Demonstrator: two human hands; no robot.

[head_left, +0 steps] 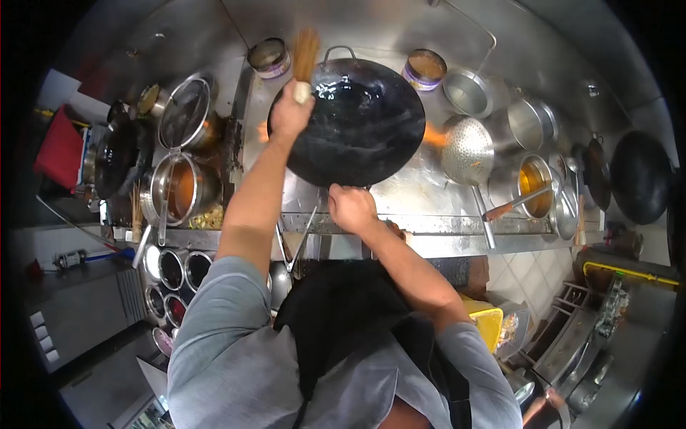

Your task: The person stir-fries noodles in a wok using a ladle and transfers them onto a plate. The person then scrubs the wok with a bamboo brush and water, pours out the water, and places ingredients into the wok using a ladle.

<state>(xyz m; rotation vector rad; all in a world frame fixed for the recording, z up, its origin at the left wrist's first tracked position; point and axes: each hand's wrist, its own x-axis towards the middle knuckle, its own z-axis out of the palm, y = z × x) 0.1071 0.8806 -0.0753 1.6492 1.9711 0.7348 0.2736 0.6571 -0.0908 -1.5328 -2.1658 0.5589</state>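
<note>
My left hand is closed around a bamboo wok brush, its bristles pointing up and away from me. It is over the left rim of a large black wok. Water or a wet sheen glints on the far inside of the wok, and a loop handle stands at its far rim. At the near rim, my right hand is wrapped round the wok's near handle, which is mostly hidden under the fingers. Orange flame shows beside the wok at right, with a little more at left.
A perforated strainer lies to the right, near a pot of orange liquid and a steel pot. Two tins, one an open can, stand behind. Pots with a ladle are at left. Tongs lie near me.
</note>
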